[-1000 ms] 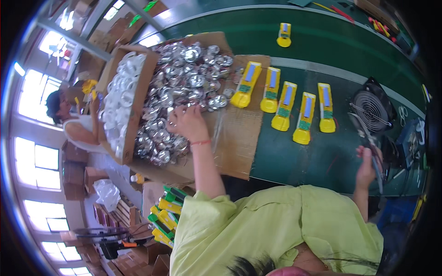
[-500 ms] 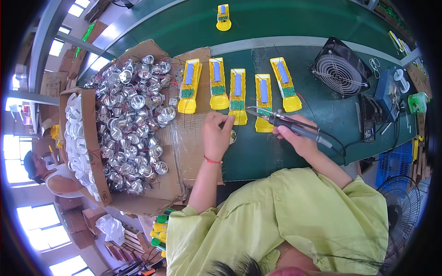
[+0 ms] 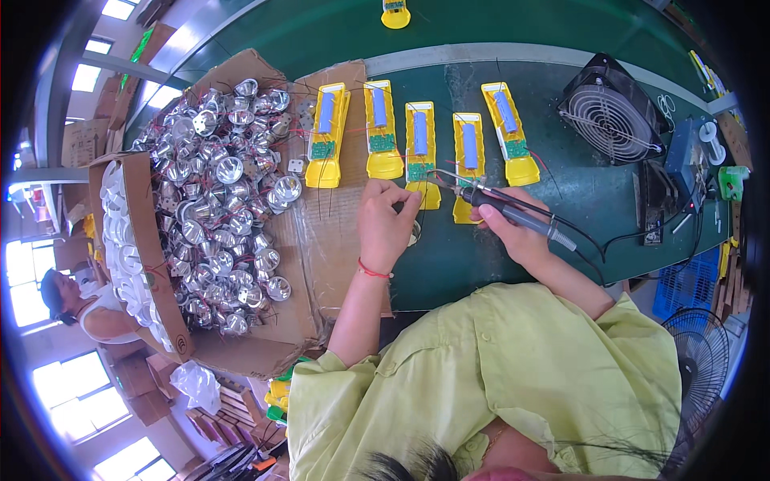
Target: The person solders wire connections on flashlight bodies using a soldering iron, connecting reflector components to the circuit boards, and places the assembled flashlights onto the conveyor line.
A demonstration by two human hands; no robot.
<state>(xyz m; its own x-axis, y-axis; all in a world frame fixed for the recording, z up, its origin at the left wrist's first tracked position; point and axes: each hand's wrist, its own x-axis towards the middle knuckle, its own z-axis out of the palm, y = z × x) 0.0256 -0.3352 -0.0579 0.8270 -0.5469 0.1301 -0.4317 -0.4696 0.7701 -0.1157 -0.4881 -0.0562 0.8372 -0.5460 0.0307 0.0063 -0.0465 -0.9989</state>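
Observation:
My right hand is closed around a soldering iron with a grey handle. The iron's tip reaches the green circuit board in the middle yellow plastic housing, which also carries a blue cylindrical battery. My left hand is pinched beside that housing's lower end. Thin dark wires run near its fingertips, but what they grip is too small to make out. A round piece shows partly from under this hand. Similar housings lie on both sides, including the one nearest the iron.
Shiny lamp reflectors with wires fill a cardboard tray at left, beside a box of white rings. A square black fan, a blue soldering station and a solder spool stand at right. Another person is at far left.
The view has shifted, so the housings sit higher in it. The iron's tip stays by the same circuit board, and my left hand stays pinched beside it.

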